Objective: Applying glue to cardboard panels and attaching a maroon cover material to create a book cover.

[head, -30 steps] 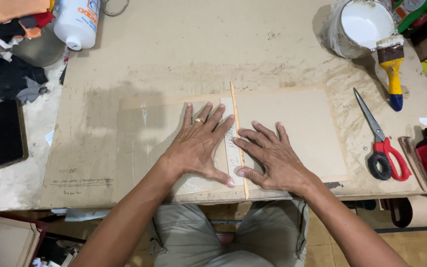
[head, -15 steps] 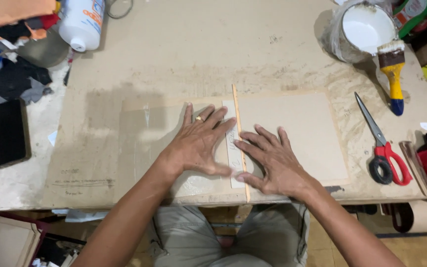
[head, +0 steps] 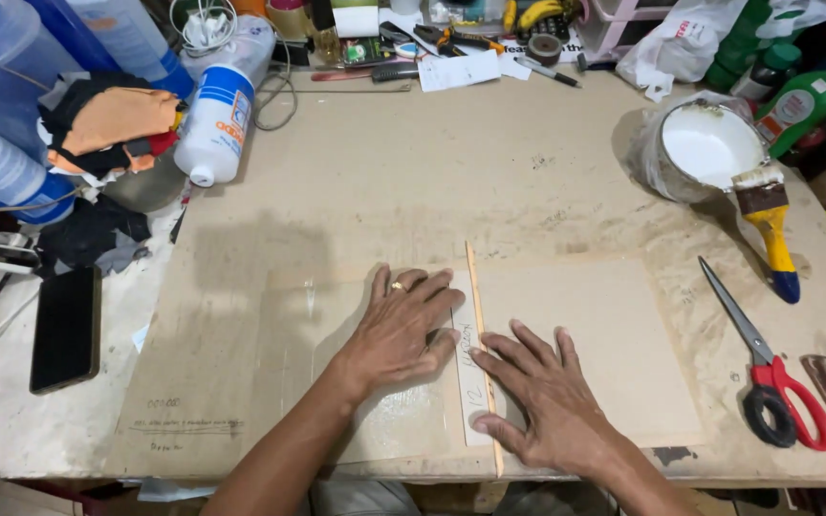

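While both hands lie flat at the near edge of the bench, neither holds anything: each grip is wide, fingers spread and palm pressed down. The left hand, a ring on one finger, rests on the left cardboard panel. The right hand rests on the right cardboard panel, its thumb and forefinger reaching over the pale strip that lies between the two panels. A thin wooden stick lies along that strip, running from the near edge away from the person, just beside the fingertips of both hands. The two panels lie flat, side by side, on the large brown board covering the bench.

To the left, well apart from the hands, a black phone lies face up. To the right, red-handled scissors lie near the right panel, blades closed.

Farther off on the right, a yellow-handled paintbrush rests with its bristle end on the rim of a tub of white paste. Farther off on the left, a white bottle lies on its side beside a heap of dark and orange rags. Along the far edge lie papers, pens and small tools, too cluttered to separate.
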